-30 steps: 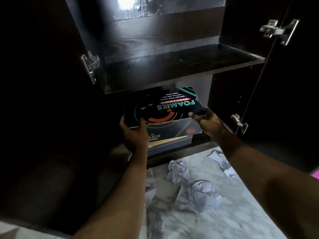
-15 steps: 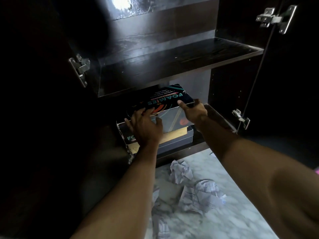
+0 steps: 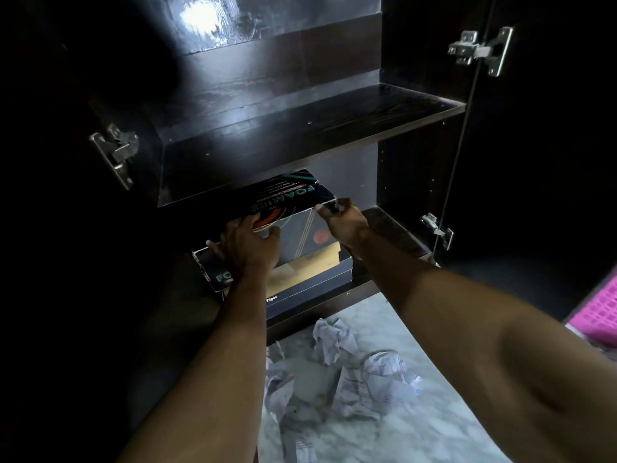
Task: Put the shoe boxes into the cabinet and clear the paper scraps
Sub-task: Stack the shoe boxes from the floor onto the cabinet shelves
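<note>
Reaching into the dark cabinet (image 3: 414,108), I see my left hand (image 3: 248,245) spread with relaxed fingers on the near left corner of the Foamies shoe box (image 3: 287,198). That box lies in the bottom compartment atop a dark shoe box (image 3: 310,282). My right hand (image 3: 344,220) pinches its right front corner. Crumpled paper scraps (image 3: 334,339) lie on the marble floor (image 3: 434,429); a pink basket (image 3: 597,315) shows at far right.
</note>
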Motion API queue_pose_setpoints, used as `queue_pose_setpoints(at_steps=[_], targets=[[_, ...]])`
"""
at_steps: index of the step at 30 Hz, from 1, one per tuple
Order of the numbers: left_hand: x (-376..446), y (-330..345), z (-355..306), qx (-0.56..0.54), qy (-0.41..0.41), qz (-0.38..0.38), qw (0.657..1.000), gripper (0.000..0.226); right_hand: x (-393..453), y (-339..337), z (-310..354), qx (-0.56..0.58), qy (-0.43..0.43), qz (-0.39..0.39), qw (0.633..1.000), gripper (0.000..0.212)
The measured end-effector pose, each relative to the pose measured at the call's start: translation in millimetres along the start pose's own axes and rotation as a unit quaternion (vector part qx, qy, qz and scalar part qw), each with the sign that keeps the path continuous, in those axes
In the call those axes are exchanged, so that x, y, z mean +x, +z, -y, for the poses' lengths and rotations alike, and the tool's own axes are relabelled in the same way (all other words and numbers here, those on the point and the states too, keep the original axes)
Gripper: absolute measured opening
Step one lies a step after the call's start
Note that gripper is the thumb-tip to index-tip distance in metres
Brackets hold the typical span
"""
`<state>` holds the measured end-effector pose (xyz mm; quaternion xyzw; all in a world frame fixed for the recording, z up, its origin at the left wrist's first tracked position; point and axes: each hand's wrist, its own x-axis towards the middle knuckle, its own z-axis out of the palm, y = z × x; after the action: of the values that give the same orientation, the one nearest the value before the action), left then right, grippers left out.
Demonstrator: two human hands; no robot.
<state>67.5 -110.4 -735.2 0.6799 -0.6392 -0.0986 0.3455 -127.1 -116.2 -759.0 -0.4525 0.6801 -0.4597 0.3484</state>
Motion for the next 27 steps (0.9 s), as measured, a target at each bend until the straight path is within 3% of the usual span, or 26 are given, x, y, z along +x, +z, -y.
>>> queue_pose_setpoints(at_steps=[4,7,11,17,20,24,27], targets=[[-22,2,-23,-0.081,0.042,-0.063,0.994,0.040,-16,-27,-17,-0.043,0.014,-0.036,0.998,0.050],[-51,16,-45,-0.109,0.110,-0.039,0.987,0.038,-42,-55,-22,-0.075,0.003,-0.041,0.996,0.034],[-90,47,-69,-0.163,0.220,-0.018,0.962,0.027,-106,-104,-33,-0.097,-0.002,-0.046,0.994,0.031],[-190,95,-141,-0.307,0.202,0.203,0.908,0.023,-227,-213,-94,-0.140,0.053,-0.127,0.980,0.038],[-259,113,-176,-0.329,0.219,0.306,0.866,0.024,-290,-263,-132,-0.139,0.098,-0.212,0.962,0.019],[-353,145,-215,-0.327,0.232,0.408,0.820,0.012,-365,-310,-179,-0.125,0.166,-0.346,0.915,0.016],[-414,162,-244,-0.290,0.237,0.499,0.781,0.015,-410,-339,-213,-0.086,0.208,-0.471,0.853,0.023]])
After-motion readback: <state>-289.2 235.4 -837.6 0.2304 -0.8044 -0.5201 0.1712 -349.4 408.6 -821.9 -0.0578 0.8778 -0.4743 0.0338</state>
